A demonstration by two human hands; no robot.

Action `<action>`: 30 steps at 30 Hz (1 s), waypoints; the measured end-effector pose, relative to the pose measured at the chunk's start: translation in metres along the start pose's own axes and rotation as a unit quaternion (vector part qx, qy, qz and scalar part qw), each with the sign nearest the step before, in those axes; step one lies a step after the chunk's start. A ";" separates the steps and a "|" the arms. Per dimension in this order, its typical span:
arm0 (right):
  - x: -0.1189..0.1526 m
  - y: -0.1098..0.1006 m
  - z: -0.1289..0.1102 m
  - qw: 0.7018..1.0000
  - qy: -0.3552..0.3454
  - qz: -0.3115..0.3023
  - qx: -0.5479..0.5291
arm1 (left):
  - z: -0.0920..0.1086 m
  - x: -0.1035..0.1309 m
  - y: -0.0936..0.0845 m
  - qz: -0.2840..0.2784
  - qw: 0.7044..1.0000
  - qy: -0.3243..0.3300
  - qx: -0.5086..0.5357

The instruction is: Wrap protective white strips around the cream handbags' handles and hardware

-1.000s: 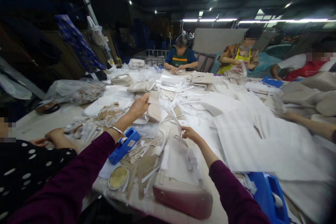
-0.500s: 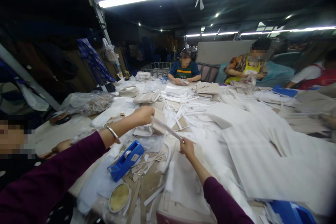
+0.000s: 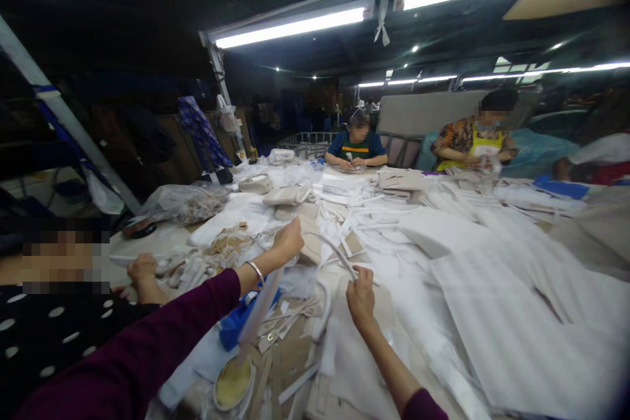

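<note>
"How far have you got?"

"Partway, I'd judge. I have a pale strap up off the surface, bowed between my two hands."

"Both of them gripping?"

"Yes. My left hand is clenched on it at one side, and my right hand grasps it at the other."

"And that see-through strip?"

"It hangs below my left hand, blurred, passing in front of the blue tape dispenser. I can't tell whether I'm holding it too, or whether it joins the strap."

"What looks done, then?"

"The pale bag lies on the surface below my right hand with a white sheet over it, so that covering seems in place."

"And what's left?"

"The strap, for one: it's in mid-air, not set down. The loose strips beside the bag lie in a jumble. I'd say plenty remains, though I can't count it from here."
</note>
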State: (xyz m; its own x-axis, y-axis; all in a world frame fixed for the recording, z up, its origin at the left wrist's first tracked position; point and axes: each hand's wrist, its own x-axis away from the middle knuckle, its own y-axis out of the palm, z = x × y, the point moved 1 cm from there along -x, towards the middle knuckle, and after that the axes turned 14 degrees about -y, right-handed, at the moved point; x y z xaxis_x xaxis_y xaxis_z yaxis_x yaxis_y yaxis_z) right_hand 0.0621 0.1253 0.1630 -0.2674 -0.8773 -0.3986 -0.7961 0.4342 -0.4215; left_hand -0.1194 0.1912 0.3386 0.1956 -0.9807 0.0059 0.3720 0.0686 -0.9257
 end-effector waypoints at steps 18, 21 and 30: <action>-0.034 -0.051 -0.094 0.857 0.142 -0.119 -0.480 | -0.001 0.080 0.044 -0.502 0.729 0.050 0.463; -0.041 -0.064 -0.086 0.850 0.145 -0.139 -0.488 | -0.012 0.103 0.066 -0.599 0.678 0.032 0.424; 0.058 -0.055 -0.056 0.902 0.143 -0.148 -0.381 | -0.005 0.113 0.105 -0.445 0.635 -0.063 0.628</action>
State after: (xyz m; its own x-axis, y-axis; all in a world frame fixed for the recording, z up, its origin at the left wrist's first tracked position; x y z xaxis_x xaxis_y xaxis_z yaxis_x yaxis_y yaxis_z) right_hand 0.0596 0.0396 0.2089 -0.0242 -0.9958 -0.0880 -0.9684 0.0015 0.2494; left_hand -0.0624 0.0862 0.2400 -0.5573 -0.7170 0.4188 0.8015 -0.3327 0.4970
